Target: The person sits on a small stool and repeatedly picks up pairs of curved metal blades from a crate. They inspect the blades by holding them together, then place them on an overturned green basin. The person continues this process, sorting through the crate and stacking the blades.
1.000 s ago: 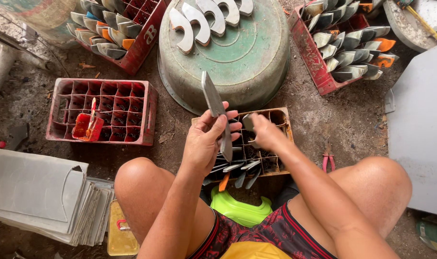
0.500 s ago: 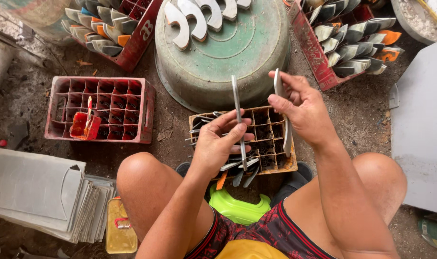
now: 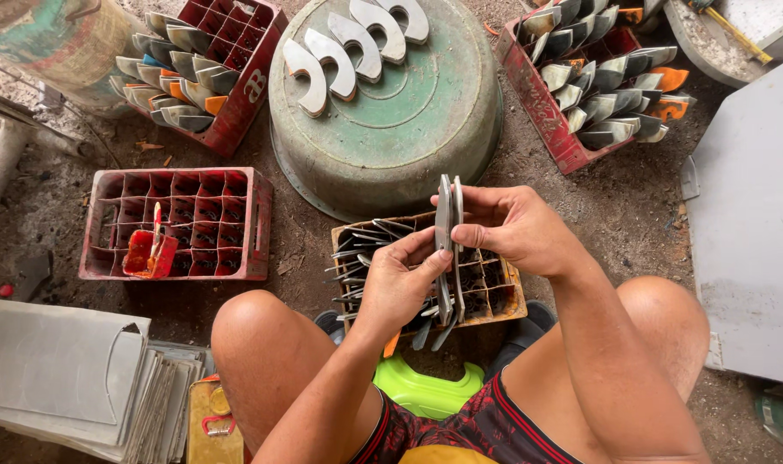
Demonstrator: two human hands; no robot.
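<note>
My left hand (image 3: pixel 402 283) and my right hand (image 3: pixel 513 227) both grip a pair of thin grey metal strips (image 3: pixel 448 225), held upright and pressed side by side. The strips stand over a small wooden crate (image 3: pixel 495 296) between my knees, its cells holding several more metal pieces (image 3: pixel 361 249). My left fingertips pinch the strips low down, my right fingers clasp them near the top. An upturned green metal basin (image 3: pixel 391 120) lies just beyond, with several curved grey cut-outs (image 3: pixel 353 39) on it.
A red crate (image 3: pixel 194 223) at left holds one orange piece. Two more red crates (image 3: pixel 228 103) (image 3: pixel 550 129) at the back are stuffed with curved metal pieces. Flat grey sheets (image 3: pixel 56 369) are stacked at lower left, a grey board (image 3: pixel 744 232) at right, a green stool (image 3: pixel 426 391) under me.
A second ago both hands held one strip close together. They then drew apart with a strip in each, and now the two strips are brought together side by side.
</note>
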